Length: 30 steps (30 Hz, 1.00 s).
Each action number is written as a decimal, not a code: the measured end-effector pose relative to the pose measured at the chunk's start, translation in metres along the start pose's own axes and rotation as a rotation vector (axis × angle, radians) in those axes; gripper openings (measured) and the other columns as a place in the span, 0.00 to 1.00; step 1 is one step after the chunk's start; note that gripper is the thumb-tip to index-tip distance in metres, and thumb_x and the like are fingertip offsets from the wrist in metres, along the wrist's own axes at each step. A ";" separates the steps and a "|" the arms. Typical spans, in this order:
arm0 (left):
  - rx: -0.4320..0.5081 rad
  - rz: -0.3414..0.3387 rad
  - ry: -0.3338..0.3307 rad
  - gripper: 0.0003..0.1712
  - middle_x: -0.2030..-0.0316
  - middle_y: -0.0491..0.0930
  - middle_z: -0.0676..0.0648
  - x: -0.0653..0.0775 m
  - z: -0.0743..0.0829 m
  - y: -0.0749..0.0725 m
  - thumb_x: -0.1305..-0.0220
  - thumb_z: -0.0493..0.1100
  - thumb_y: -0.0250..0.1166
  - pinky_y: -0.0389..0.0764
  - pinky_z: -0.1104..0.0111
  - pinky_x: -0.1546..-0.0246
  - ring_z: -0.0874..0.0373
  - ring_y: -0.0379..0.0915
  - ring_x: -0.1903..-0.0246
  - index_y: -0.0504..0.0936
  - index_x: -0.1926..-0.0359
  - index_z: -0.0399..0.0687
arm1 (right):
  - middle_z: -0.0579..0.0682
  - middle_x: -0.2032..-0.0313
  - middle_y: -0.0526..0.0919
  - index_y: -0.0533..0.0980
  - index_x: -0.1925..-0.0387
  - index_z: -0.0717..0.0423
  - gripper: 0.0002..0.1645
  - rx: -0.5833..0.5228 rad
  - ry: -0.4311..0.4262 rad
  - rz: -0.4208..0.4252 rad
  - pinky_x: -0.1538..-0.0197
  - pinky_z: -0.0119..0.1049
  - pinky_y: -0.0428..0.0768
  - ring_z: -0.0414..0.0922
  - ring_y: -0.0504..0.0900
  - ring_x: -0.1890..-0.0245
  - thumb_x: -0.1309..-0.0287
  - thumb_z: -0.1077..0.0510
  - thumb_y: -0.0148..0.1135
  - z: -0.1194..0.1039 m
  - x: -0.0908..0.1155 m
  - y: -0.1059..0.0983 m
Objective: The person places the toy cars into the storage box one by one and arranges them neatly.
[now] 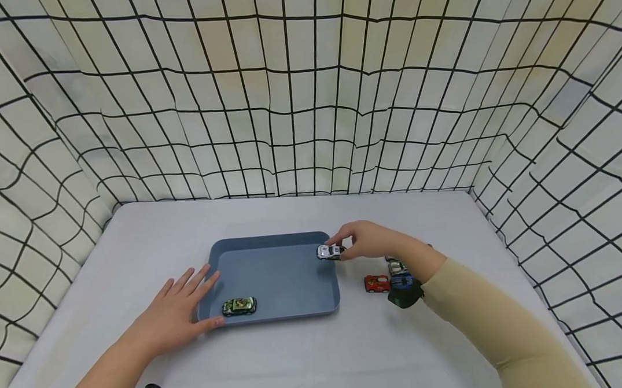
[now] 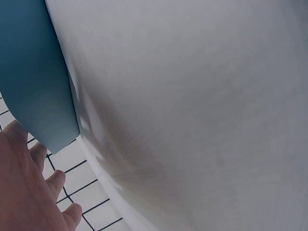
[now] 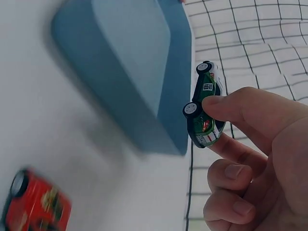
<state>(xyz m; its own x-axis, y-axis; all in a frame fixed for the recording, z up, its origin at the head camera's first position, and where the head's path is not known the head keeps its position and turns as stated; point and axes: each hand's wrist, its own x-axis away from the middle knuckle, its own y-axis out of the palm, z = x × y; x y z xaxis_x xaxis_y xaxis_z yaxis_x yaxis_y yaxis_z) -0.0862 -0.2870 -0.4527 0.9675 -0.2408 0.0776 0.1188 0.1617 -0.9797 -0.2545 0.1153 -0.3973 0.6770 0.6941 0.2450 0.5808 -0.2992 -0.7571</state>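
Observation:
Between thumb and fingers my right hand [image 1: 368, 240] pinches a small toy car [image 1: 330, 252], over the right end of the blue-grey tray [image 1: 271, 318]. In the right wrist view the toy car [image 3: 206, 106] shows a green side with white markings and black wheels. My left hand [image 1: 178, 310] rests at the tray's left edge, fingers straight and spread, fingertips and thumb over the rim. A green and yellow patterned toy car [image 1: 239, 306] sits inside the tray near its front left corner, close to the left thumb.
Right of the tray a red toy car [image 1: 377, 284] lies on the white table [image 1: 303, 361]. Beside it several more toy cars [image 1: 403, 282] are clustered, partly hidden under the right forearm. A wall of black netting [image 1: 315, 107] over white cloth surrounds the table's back and sides.

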 end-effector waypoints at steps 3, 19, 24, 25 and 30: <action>0.001 0.000 0.001 0.61 0.24 0.51 0.40 0.000 -0.001 0.001 0.48 0.85 0.51 0.46 0.34 0.32 0.35 0.44 0.26 0.58 0.23 0.52 | 0.39 0.56 0.80 0.83 0.45 0.36 0.23 0.005 -0.022 -0.008 0.64 0.37 0.77 0.45 0.75 0.62 0.42 0.57 0.69 -0.012 -0.015 0.007; -0.027 0.006 0.002 0.60 0.24 0.51 0.40 0.000 0.001 -0.002 0.47 0.83 0.53 0.47 0.34 0.32 0.35 0.44 0.26 0.58 0.23 0.52 | 0.38 0.60 0.80 0.82 0.44 0.37 0.24 0.040 -0.067 -0.057 0.63 0.31 0.73 0.40 0.74 0.61 0.42 0.57 0.68 -0.070 -0.075 0.055; -0.027 -0.006 0.003 0.61 0.24 0.51 0.40 -0.002 0.002 -0.003 0.48 0.84 0.52 0.47 0.34 0.32 0.35 0.43 0.26 0.58 0.23 0.52 | 0.39 0.60 0.80 0.82 0.44 0.39 0.23 0.054 -0.076 -0.075 0.66 0.29 0.72 0.38 0.73 0.65 0.41 0.57 0.68 -0.084 -0.088 0.069; -0.027 -0.002 0.006 0.61 0.24 0.51 0.40 -0.002 0.002 -0.003 0.47 0.84 0.52 0.47 0.34 0.32 0.35 0.44 0.26 0.58 0.23 0.52 | 0.39 0.60 0.80 0.82 0.43 0.39 0.23 0.067 -0.078 -0.082 0.65 0.29 0.72 0.38 0.73 0.65 0.41 0.57 0.68 -0.088 -0.091 0.072; -0.033 0.010 0.011 0.60 0.24 0.52 0.40 -0.001 0.004 -0.004 0.47 0.84 0.52 0.48 0.34 0.32 0.35 0.45 0.26 0.59 0.23 0.52 | 0.41 0.56 0.81 0.81 0.42 0.39 0.23 0.120 -0.087 -0.117 0.61 0.29 0.74 0.36 0.75 0.61 0.40 0.56 0.68 -0.102 -0.106 0.088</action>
<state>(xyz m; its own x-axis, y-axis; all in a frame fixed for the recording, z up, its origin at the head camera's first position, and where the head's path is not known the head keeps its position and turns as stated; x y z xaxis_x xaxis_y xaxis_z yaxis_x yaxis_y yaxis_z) -0.0867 -0.2831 -0.4484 0.9661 -0.2498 0.0657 0.1014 0.1330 -0.9859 -0.2286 -0.0514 -0.4282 0.5636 0.7749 0.2862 0.5912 -0.1364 -0.7949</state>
